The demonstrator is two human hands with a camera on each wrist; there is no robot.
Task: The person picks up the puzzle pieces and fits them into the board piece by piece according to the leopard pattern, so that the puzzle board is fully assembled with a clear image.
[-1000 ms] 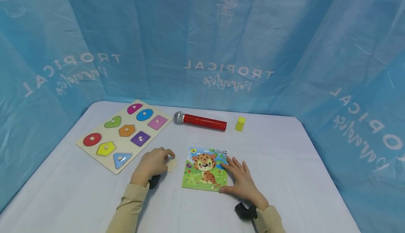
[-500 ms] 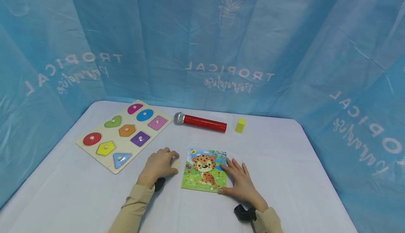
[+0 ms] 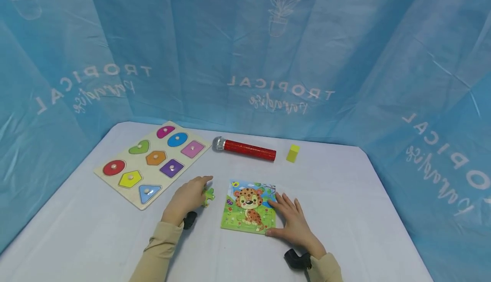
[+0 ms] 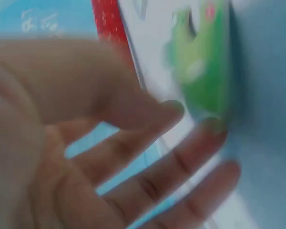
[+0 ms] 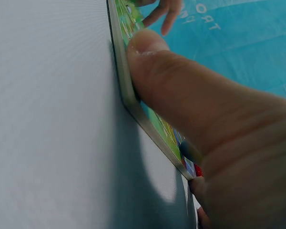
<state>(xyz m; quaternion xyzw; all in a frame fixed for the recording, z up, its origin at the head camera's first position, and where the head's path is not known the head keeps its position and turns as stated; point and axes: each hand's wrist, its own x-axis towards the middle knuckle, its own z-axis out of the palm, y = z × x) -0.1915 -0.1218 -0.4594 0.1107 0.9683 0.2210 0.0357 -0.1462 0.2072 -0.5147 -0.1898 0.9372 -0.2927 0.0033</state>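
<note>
A leopard picture puzzle (image 3: 247,214) lies flat on the white table. My right hand (image 3: 293,220) rests at its right side, fingers spread. In the right wrist view the thumb (image 5: 150,57) lies over the puzzle's edge near a corner, and a fingertip touches its side farther along. Left of the puzzle, my left hand (image 3: 188,199) is beside a loose green puzzle piece (image 3: 209,196), printed face showing. The left wrist view is blurred; the piece (image 4: 207,71) lies just beyond the extended fingertips, and I see no clear pinch on it.
A wooden shape board (image 3: 147,167) with several knobbed shapes lies at the left. A red microphone (image 3: 249,149) and a yellow block (image 3: 293,153) are farther back. Blue curtains (image 3: 245,52) enclose the table's back and sides.
The loose piece showed its plain pale side earlier and now shows its green printed side. My left hand moved toward the puzzle, then back left. The right hand stayed in place.
</note>
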